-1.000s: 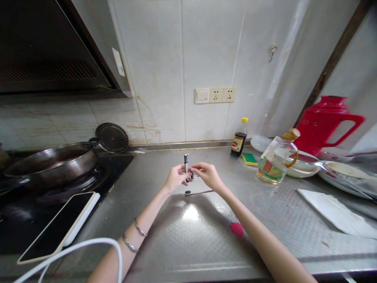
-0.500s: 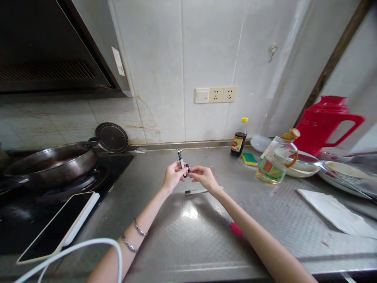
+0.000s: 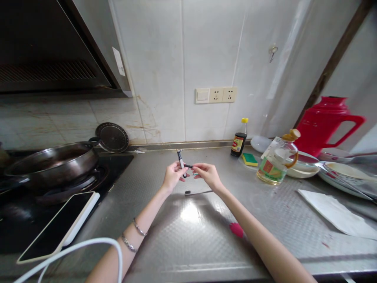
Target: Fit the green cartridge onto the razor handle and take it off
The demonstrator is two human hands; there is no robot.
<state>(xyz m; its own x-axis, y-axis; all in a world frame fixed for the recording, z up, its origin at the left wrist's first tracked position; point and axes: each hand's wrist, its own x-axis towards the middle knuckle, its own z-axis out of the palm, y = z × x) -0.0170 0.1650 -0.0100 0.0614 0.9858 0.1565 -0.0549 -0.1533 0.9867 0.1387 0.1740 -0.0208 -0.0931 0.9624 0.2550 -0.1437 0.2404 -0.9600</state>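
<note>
My left hand [image 3: 173, 175] is closed around a slim black-and-white stick [image 3: 180, 159]. It stands nearly upright, with a small metallic crosspiece at its top; its exact kind is unclear. My right hand [image 3: 207, 174] pinches a small dark piece [image 3: 189, 166] that reaches across to the stick. A bit of teal shows under the right fingertips. Both hands are above the metal counter [image 3: 165, 239]. Below them lies a thin light-handled brush [image 3: 196, 192] with a dark end, partly covered by my right wrist. Something pink [image 3: 236, 229] lies beside my right forearm, partly hidden by it.
At left are a pan [image 3: 59, 161] on the black stove and a phone [image 3: 59, 228] with a white cable [image 3: 97, 241]. On the right stand a sauce bottle [image 3: 238, 143], a sponge [image 3: 249, 159], an oil jug [image 3: 272, 171], a red thermos [image 3: 321, 125] and paper [image 3: 332, 212].
My right hand has shifted slightly right, away from the left. The dark piece now lies more level between the hands, and the teal bit has come into view.
</note>
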